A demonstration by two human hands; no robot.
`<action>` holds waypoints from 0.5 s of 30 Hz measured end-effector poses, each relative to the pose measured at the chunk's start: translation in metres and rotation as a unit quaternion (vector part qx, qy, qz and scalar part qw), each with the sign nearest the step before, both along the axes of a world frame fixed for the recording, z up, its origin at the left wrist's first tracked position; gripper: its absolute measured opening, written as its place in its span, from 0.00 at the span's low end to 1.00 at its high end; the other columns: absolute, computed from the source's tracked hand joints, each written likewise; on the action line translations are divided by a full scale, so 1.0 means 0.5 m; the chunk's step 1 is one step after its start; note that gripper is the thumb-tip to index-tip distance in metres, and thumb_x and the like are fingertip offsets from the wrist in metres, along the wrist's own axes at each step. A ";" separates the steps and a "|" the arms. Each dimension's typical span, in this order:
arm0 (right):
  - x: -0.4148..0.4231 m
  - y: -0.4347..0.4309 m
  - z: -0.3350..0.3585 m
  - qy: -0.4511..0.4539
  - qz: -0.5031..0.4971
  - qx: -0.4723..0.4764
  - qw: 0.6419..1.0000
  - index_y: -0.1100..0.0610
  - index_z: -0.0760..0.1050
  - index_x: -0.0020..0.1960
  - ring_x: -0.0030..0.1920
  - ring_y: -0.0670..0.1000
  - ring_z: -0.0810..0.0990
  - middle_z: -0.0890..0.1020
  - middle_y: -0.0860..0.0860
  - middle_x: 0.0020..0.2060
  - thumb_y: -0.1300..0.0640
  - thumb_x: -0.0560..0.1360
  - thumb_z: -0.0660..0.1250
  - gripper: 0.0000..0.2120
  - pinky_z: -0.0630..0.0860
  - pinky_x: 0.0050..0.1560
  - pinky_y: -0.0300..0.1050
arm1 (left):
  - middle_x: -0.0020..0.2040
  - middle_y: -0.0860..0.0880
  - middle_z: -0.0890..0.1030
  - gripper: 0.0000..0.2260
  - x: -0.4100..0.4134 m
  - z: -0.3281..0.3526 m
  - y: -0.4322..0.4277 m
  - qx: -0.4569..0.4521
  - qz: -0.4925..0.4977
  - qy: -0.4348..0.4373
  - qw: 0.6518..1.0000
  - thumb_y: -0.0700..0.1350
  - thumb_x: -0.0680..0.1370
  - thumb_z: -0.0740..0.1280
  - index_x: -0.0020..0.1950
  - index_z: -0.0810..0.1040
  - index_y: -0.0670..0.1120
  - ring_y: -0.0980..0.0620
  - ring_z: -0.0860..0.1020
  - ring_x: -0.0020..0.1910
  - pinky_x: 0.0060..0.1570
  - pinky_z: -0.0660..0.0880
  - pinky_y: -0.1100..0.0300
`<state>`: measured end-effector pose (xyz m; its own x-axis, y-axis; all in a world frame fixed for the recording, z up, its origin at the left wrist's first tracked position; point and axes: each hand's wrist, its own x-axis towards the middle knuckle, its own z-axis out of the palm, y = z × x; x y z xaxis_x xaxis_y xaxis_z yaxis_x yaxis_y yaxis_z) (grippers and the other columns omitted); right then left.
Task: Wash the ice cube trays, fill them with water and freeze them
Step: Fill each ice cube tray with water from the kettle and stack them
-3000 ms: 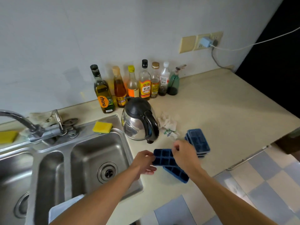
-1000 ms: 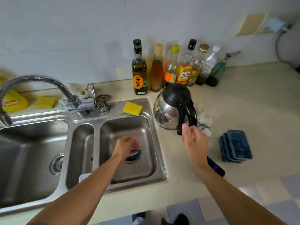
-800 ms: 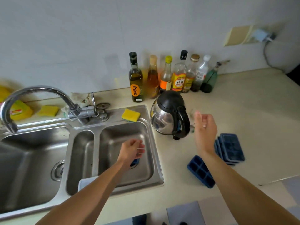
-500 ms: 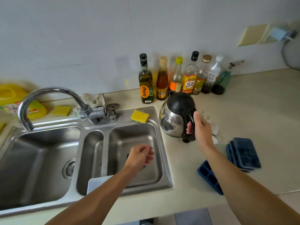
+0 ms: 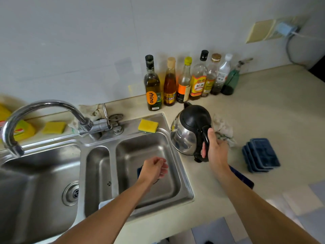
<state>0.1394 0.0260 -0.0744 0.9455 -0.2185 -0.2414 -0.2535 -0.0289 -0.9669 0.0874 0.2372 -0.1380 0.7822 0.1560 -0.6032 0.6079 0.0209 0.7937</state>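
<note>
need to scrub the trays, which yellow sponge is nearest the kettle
The yellow sponge on the back rim of the sink, just left of the kettle; the other sponge lies on the counter beyond the tap.

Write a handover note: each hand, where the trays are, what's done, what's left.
Left hand: loosely curled, empty, above the right steel sink basin.
Right hand: grips the black handle of the steel kettle on the beige counter.
One dark blue plastic ice cube tray lies in that basin; a second tray at the counter edge; a stack of trays right of the kettle.
Done: one tray in the sink. Left: wash, fill, freeze all.
</note>
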 end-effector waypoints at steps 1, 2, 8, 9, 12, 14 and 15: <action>-0.012 -0.006 0.000 0.005 -0.004 0.001 1.000 0.59 0.75 0.33 0.22 0.48 0.72 0.75 0.50 0.22 0.40 0.81 0.62 0.27 0.72 0.25 0.39 | 0.40 0.46 0.84 0.09 -0.001 -0.006 -0.003 -0.002 0.001 0.000 1.000 0.40 0.84 0.61 0.50 0.80 0.43 0.51 0.81 0.35 0.41 0.78 0.54; -0.024 -0.012 0.001 0.008 -0.006 0.004 1.000 0.59 0.74 0.32 0.21 0.48 0.72 0.75 0.50 0.22 0.40 0.81 0.63 0.27 0.71 0.25 0.39 | 0.41 0.46 0.84 0.08 -0.002 -0.009 -0.008 -0.002 0.004 -0.003 1.000 0.40 0.84 0.61 0.51 0.80 0.43 0.51 0.81 0.35 0.41 0.79 0.54; -0.094 -0.053 0.027 0.004 0.035 -0.004 0.999 0.54 0.76 0.26 0.22 0.51 0.72 0.75 0.53 0.22 0.29 0.71 0.65 0.30 0.72 0.25 0.41 | 0.46 0.49 0.84 0.08 -0.032 -0.005 -0.046 -0.008 0.044 -0.028 0.999 0.43 0.84 0.63 0.48 0.81 0.49 0.52 0.83 0.43 0.37 0.76 0.59; -0.104 -0.061 0.032 0.005 0.044 -0.003 0.999 0.54 0.76 0.26 0.22 0.51 0.72 0.74 0.53 0.22 0.29 0.70 0.65 0.30 0.71 0.25 0.41 | 0.46 0.50 0.84 0.08 -0.042 -0.004 -0.052 -0.012 0.051 -0.031 0.998 0.43 0.84 0.63 0.49 0.81 0.49 0.52 0.83 0.45 0.39 0.77 0.59; -0.133 -0.082 0.048 0.002 0.083 -0.015 0.996 0.53 0.76 0.25 0.22 0.50 0.72 0.74 0.52 0.21 0.28 0.70 0.65 0.30 0.70 0.24 0.41 | 0.47 0.55 0.85 0.07 -0.077 0.003 -0.069 -0.017 0.060 -0.040 0.997 0.46 0.84 0.64 0.53 0.82 0.53 0.54 0.83 0.50 0.44 0.79 0.59; -0.150 -0.095 0.058 0.003 0.108 -0.025 0.994 0.53 0.76 0.25 0.22 0.50 0.71 0.74 0.51 0.22 0.28 0.70 0.66 0.30 0.70 0.24 0.40 | 0.48 0.56 0.86 0.09 -0.098 0.010 -0.082 -0.031 0.087 -0.035 0.995 0.48 0.84 0.63 0.53 0.83 0.55 0.54 0.82 0.52 0.46 0.78 0.57; -0.157 -0.099 0.063 0.004 0.120 -0.029 0.992 0.53 0.76 0.25 0.22 0.50 0.71 0.74 0.52 0.22 0.28 0.70 0.66 0.30 0.70 0.24 0.40 | 0.47 0.56 0.86 0.10 -0.108 0.012 -0.088 -0.041 0.102 -0.029 0.993 0.49 0.84 0.62 0.51 0.83 0.55 0.54 0.82 0.52 0.46 0.77 0.57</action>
